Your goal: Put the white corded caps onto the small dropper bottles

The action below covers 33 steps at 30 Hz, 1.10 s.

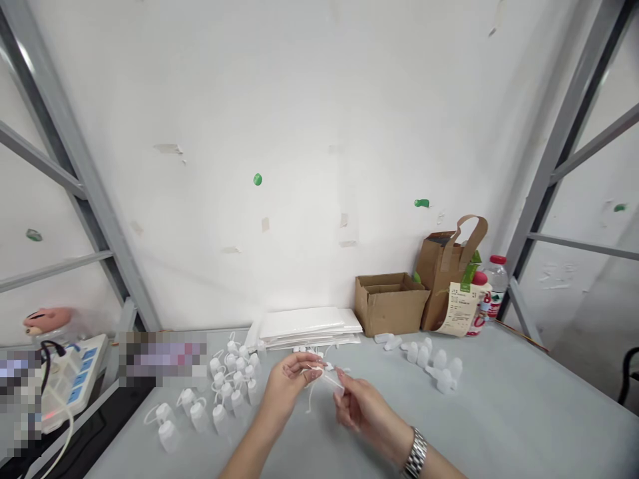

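Observation:
My right hand (359, 402) grips a small translucent plastic bottle (333, 383), its mouth tilted up toward the left. Beside it, the fingertips of my left hand (289, 379) pinch a small white piece with a thin white cord (309, 398) hanging from it; the piece looks like a cap, partly hidden by the fingers. Left of my hands, several small capped bottles (198, 416) with looped cords stand in a group. Over on the right lie and stand several similar bottles (440, 360) without visible cords. More small white parts (302, 349) sit just beyond my hands.
A stack of white flat packages (304, 326) lies against the wall. To its right stand an open cardboard box (392, 313), a brown paper bag (436, 279) and a red-capped bottle (496, 279). A power strip (82, 372) with cables is at far left, near grey metal posts.

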Tool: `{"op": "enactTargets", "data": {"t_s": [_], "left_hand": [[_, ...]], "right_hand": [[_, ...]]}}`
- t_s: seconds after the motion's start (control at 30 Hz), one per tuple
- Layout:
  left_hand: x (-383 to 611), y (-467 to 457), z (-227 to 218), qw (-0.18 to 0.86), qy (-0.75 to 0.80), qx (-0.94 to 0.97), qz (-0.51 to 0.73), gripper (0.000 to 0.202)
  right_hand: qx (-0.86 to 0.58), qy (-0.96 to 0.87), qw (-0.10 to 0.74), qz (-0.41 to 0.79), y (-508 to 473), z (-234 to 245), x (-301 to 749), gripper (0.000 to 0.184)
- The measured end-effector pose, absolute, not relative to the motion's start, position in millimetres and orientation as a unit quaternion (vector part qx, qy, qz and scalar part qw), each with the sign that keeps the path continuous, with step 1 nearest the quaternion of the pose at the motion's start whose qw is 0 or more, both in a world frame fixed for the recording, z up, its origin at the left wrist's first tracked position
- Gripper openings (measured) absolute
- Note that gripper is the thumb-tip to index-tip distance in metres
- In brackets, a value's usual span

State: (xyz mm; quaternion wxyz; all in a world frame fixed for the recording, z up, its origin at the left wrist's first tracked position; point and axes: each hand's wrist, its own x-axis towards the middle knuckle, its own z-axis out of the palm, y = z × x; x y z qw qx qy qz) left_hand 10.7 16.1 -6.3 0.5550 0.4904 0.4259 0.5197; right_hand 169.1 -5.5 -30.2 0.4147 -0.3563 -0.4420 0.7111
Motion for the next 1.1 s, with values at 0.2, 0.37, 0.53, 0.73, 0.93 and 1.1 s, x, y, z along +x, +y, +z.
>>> {"op": "enactTargets", "data": {"t_s": [0.2, 0.37, 0.53, 0.73, 0.93, 1.1], "left_hand": [[13.5, 12.0, -3.8, 0.578, 0.412, 0.456, 0.537, 0.041], [16.3, 10.1, -5.5, 0.629, 0.429, 0.439, 0.477, 0.051], [17.1, 15.0, -9.6, 0.560, 0.452, 0.464, 0.517, 0.039], [13.6, 13.8, -7.0, 0.613, 0.399, 0.375, 0.569, 0.042], [10.2, 11.7, -5.4, 0.681, 0.346, 0.252, 0.593, 0.018], [9.8, 14.2, -4.1, 0.680, 0.356, 0.231, 0.598, 0.016]], "right_hand": [[-0.332, -0.414, 0.431, 0.730, -5.6, -32.6, 167.7, 0.054], [-0.448, -0.535, 0.510, 0.503, -1.3, -41.5, 168.9, 0.050], [-0.508, -0.551, 0.535, 0.390, -2.6, -37.8, 174.8, 0.042], [-0.511, -0.577, 0.535, 0.346, -8.4, -29.5, 175.2, 0.041], [-0.532, -0.618, 0.500, 0.292, -16.0, -29.4, 172.8, 0.039], [-0.530, -0.644, 0.474, 0.283, -19.8, -32.6, 171.8, 0.036]]}}
